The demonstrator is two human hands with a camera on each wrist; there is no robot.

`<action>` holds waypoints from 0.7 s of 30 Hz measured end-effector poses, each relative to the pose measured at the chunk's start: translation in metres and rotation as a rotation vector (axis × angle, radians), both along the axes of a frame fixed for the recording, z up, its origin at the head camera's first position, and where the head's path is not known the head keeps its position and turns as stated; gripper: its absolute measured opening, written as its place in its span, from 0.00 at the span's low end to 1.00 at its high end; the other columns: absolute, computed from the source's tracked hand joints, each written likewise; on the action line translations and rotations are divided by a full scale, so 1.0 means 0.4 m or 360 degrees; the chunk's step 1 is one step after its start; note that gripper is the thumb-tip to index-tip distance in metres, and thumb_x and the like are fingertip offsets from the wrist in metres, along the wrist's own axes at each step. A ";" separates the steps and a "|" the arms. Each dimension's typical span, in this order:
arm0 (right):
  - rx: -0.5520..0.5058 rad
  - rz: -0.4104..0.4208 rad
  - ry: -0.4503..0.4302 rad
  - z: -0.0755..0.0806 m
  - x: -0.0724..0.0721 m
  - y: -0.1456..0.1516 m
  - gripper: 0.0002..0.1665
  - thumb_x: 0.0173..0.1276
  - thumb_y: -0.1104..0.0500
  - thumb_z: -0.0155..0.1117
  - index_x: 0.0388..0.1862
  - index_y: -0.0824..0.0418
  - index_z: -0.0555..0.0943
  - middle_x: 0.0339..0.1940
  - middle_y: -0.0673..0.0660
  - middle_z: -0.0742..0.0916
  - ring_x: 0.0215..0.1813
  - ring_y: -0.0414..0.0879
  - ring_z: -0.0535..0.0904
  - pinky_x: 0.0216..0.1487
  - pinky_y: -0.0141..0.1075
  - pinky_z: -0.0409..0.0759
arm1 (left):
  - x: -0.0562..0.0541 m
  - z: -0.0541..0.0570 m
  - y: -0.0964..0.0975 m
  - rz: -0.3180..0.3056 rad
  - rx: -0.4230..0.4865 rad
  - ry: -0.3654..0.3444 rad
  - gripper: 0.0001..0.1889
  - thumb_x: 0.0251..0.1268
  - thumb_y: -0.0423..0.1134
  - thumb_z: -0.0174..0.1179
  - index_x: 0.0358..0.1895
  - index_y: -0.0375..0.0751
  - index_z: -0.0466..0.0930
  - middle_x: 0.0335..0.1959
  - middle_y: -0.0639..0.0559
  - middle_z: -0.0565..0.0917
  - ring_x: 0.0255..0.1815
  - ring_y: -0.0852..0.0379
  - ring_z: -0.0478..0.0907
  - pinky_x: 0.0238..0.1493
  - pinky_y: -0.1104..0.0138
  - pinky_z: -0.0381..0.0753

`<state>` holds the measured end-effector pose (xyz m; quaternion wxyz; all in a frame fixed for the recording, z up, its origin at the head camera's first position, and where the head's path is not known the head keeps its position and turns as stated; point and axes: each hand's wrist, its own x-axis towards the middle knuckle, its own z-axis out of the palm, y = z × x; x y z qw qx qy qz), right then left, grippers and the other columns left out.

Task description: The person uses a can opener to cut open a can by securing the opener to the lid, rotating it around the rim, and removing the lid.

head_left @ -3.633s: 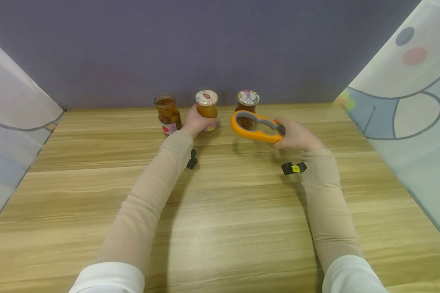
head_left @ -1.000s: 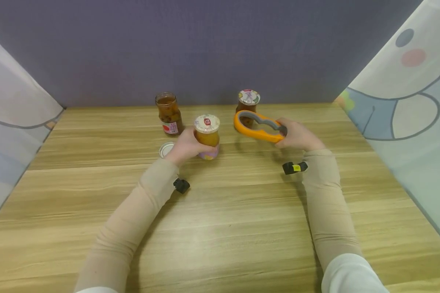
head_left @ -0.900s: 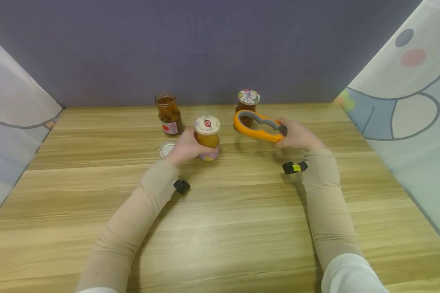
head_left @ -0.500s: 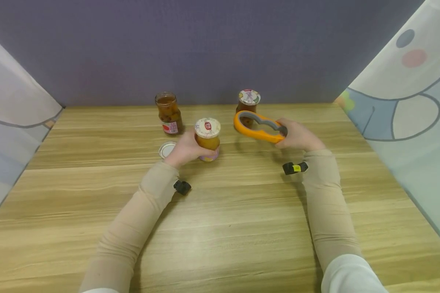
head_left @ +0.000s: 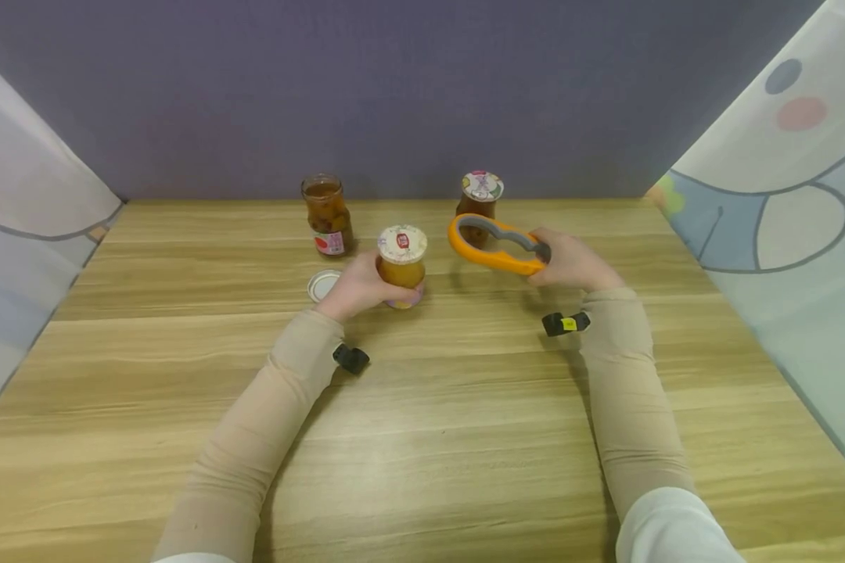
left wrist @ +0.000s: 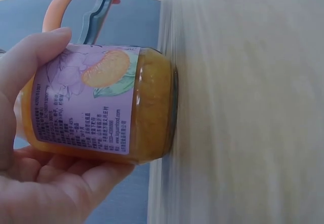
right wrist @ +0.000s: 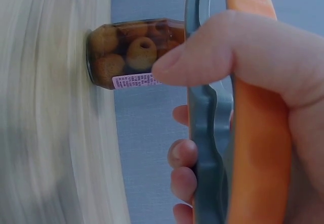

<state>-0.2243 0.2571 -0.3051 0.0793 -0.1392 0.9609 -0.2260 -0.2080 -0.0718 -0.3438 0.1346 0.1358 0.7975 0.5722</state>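
My left hand [head_left: 361, 288] grips a jar of orange fruit [head_left: 403, 272] with a patterned white lid. The left wrist view shows its purple label [left wrist: 86, 97], thumb on one side and fingers on the other, the jar's base right at the tabletop. My right hand [head_left: 570, 259] holds an orange jar opener [head_left: 496, 258] with a grey wavy inner edge, raised over the table. Behind the opener stands a lidded jar of dark fruit [head_left: 480, 205], partly hidden by it; round fruits [right wrist: 140, 53] show inside it in the right wrist view.
A lidless jar of brown fruit [head_left: 328, 217] stands at the back left. A loose white lid [head_left: 321, 285] lies in front of it, partly covered by my left hand. A dark grey wall [head_left: 394, 94] rises behind the wooden table [head_left: 422, 438].
Since the earliest frame, my left hand has brought the jar of orange fruit forward from the back row, exposing the loose lid. In the last second both hands have hardly moved.
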 end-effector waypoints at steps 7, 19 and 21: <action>-0.0055 -0.0027 0.0010 0.012 0.005 -0.004 0.32 0.46 0.65 0.67 0.53 0.65 0.71 0.33 0.58 0.77 0.35 0.51 0.69 0.37 0.41 0.67 | -0.001 0.000 -0.003 0.0009 -0.0017 -0.0012 0.35 0.43 0.38 0.75 0.59 0.44 0.71 0.53 0.49 0.79 0.52 0.51 0.77 0.58 0.59 0.74; -0.0067 0.0007 0.0141 0.023 0.009 -0.028 0.27 0.47 0.65 0.68 0.48 0.64 0.71 0.28 0.57 0.72 0.30 0.50 0.65 0.32 0.40 0.62 | -0.010 -0.006 0.002 0.0022 0.0029 -0.0072 0.36 0.41 0.37 0.76 0.59 0.45 0.71 0.53 0.49 0.79 0.53 0.52 0.76 0.60 0.59 0.73; -0.0085 0.0042 0.0162 0.026 0.009 -0.037 0.25 0.47 0.65 0.68 0.46 0.62 0.71 0.27 0.57 0.71 0.29 0.49 0.65 0.31 0.40 0.61 | -0.003 0.003 0.001 0.0021 0.0036 -0.0085 0.36 0.42 0.36 0.75 0.59 0.44 0.71 0.53 0.49 0.79 0.54 0.51 0.76 0.60 0.59 0.73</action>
